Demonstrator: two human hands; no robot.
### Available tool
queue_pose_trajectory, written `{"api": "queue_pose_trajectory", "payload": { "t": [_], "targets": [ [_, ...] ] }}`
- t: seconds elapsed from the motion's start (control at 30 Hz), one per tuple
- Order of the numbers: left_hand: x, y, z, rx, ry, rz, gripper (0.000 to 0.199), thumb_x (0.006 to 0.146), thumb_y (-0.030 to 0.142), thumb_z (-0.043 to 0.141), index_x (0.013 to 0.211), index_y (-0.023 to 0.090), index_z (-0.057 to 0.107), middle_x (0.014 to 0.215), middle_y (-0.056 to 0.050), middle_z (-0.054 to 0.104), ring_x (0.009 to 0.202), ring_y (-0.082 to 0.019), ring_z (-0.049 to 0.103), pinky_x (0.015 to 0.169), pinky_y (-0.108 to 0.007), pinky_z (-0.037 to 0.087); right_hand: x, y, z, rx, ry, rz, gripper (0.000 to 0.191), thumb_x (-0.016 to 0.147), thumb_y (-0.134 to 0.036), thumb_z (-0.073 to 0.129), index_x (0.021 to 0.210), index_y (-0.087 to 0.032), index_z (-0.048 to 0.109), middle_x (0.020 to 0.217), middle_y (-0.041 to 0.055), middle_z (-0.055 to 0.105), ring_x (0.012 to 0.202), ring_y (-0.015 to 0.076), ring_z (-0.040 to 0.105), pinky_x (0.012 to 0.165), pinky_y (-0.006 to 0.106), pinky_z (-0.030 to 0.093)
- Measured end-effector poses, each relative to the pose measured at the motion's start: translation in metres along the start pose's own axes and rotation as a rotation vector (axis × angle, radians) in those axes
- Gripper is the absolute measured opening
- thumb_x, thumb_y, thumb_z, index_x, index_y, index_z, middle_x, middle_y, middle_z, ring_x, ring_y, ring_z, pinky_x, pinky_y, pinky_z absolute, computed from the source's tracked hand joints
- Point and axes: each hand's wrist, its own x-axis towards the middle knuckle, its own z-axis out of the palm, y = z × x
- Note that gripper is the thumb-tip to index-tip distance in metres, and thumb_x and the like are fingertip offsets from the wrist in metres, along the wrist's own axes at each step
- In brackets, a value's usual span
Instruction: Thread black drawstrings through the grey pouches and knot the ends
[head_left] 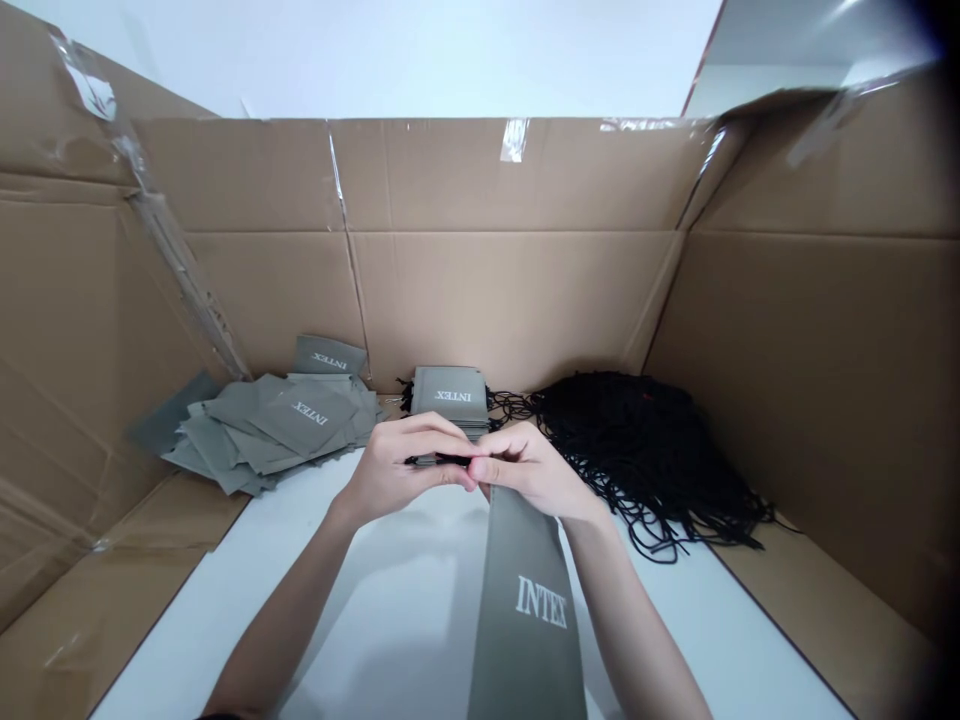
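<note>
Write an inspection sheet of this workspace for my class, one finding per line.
Surface: white tabletop, with cardboard along its edges.
Job's things: long grey INTEX piece running out of frame at the bottom; neat stack of grey INTEX pieces at the back; heap of black cords at right.
Clutter: loose grey pieces overlapping unevenly at left.
Hands: left hand pinches a small black piece, detail unclear; right hand grips the long piece's far end; fingertips meet.
Cables: nothing seen.
Surroundings: taped cardboard walls on three sides; white background beyond.
</note>
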Motion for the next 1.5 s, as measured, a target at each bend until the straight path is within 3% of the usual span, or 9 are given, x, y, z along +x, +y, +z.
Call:
{"api": "queue_pose_trajectory", "payload": {
  "t": [0.23, 0.37, 0.5, 0.73, 0.9, 1.2, 1.3, 1.4, 1.5],
  "targets": [
    [-0.003, 0.003, -0.003, -0.047, 0.024, -0.089, 0.024, 0.078, 0.022, 0.079, 0.102, 0.019, 0.076, 0.089, -0.007, 0.074, 0.069, -0.013, 0.069, 0.054, -0.018, 0.057, -0.003, -0.003, 0.011, -0.034, 0.126, -0.084, 0.033, 0.086, -0.041, 0.07, 0.066, -0.014, 0.069, 0.056, -0.0046, 0.047, 0.054, 0.008, 0.032, 0.052, 0.023, 0.028],
    [-0.006, 0.003, -0.006, -0.036, 0.037, -0.032, 0.021, 0.08, 0.018, 0.077, 0.1, 0.021, 0.077, 0.091, -0.007, 0.076, 0.073, -0.016, 0.073, 0.061, -0.021, 0.061, -0.007, -0.004, 0.015, -0.128, 0.128, -0.092, 0.03, 0.088, -0.039, 0.068, 0.07, -0.015, 0.072, 0.058, -0.0038, 0.049, 0.055, 0.0085, 0.035, 0.052, 0.023, 0.029],
    [-0.006, 0.006, -0.008, -0.009, 0.027, -0.008, 0.012, 0.082, 0.017, 0.075, 0.094, 0.018, 0.076, 0.081, -0.006, 0.076, 0.067, -0.014, 0.071, 0.055, -0.018, 0.057, -0.008, -0.002, 0.016, -0.174, 0.164, -0.118, 0.031, 0.088, -0.037, 0.069, 0.067, -0.015, 0.07, 0.055, -0.0041, 0.049, 0.053, 0.008, 0.037, 0.051, 0.022, 0.029],
    [-0.004, 0.007, -0.013, 0.134, -0.077, 0.077, 0.006, 0.087, 0.013, 0.068, 0.092, 0.016, 0.07, 0.079, -0.004, 0.073, 0.067, -0.011, 0.067, 0.061, -0.019, 0.056, -0.001, 0.002, 0.017, -0.109, 0.196, -0.121, 0.037, 0.087, -0.039, 0.068, 0.058, -0.015, 0.066, 0.049, -0.0037, 0.049, 0.046, 0.0074, 0.036, 0.046, 0.023, 0.027],
    [-0.004, 0.0, -0.006, 0.012, 0.088, 0.113, 0.007, 0.082, 0.015, 0.074, 0.087, 0.016, 0.07, 0.07, -0.003, 0.072, 0.058, -0.01, 0.064, 0.05, -0.016, 0.052, 0.002, 0.011, 0.024, 0.101, 0.245, -0.088, 0.038, 0.085, -0.04, 0.069, 0.056, -0.016, 0.064, 0.045, -0.0044, 0.045, 0.041, 0.007, 0.033, 0.041, 0.023, 0.023],
    [-0.006, 0.0, 0.01, -0.338, 0.252, -0.099, 0.009, 0.081, 0.023, 0.074, 0.078, 0.015, 0.071, 0.065, -0.002, 0.068, 0.046, -0.008, 0.059, 0.041, -0.015, 0.045, 0.012, 0.013, 0.046, 0.425, 0.257, -0.052, 0.043, 0.073, -0.049, 0.075, 0.05, -0.017, 0.059, 0.035, -0.0059, 0.041, 0.029, 0.006, 0.029, 0.034, 0.022, 0.025],
    [-0.006, 0.001, 0.005, -0.469, 0.195, -0.192, 0.007, 0.082, 0.022, 0.074, 0.083, 0.015, 0.072, 0.067, -0.002, 0.067, 0.049, -0.009, 0.062, 0.043, -0.015, 0.047, 0.01, 0.014, 0.044, 0.393, 0.258, -0.097, 0.041, 0.08, -0.047, 0.071, 0.054, -0.017, 0.061, 0.038, -0.0051, 0.046, 0.029, 0.0063, 0.033, 0.035, 0.022, 0.029],
    [-0.009, 0.004, -0.007, -0.405, 0.037, -0.257, 0.012, 0.083, 0.022, 0.074, 0.094, 0.017, 0.074, 0.076, -0.006, 0.071, 0.066, -0.014, 0.068, 0.055, -0.02, 0.054, 0.004, 0.014, 0.033, 0.237, 0.216, -0.136, 0.034, 0.086, -0.039, 0.067, 0.062, -0.016, 0.067, 0.046, -0.0022, 0.055, 0.036, 0.0081, 0.044, 0.037, 0.021, 0.031],
    [-0.011, 0.009, -0.018, -0.355, -0.099, -0.353, 0.023, 0.09, 0.033, 0.066, 0.105, 0.017, 0.072, 0.089, -0.01, 0.072, 0.076, -0.018, 0.069, 0.063, -0.026, 0.057, -0.001, 0.012, 0.02, 0.087, 0.184, -0.178, 0.033, 0.089, -0.037, 0.066, 0.064, -0.016, 0.069, 0.049, -0.0013, 0.057, 0.04, 0.0086, 0.047, 0.041, 0.022, 0.033]
  ]
}}
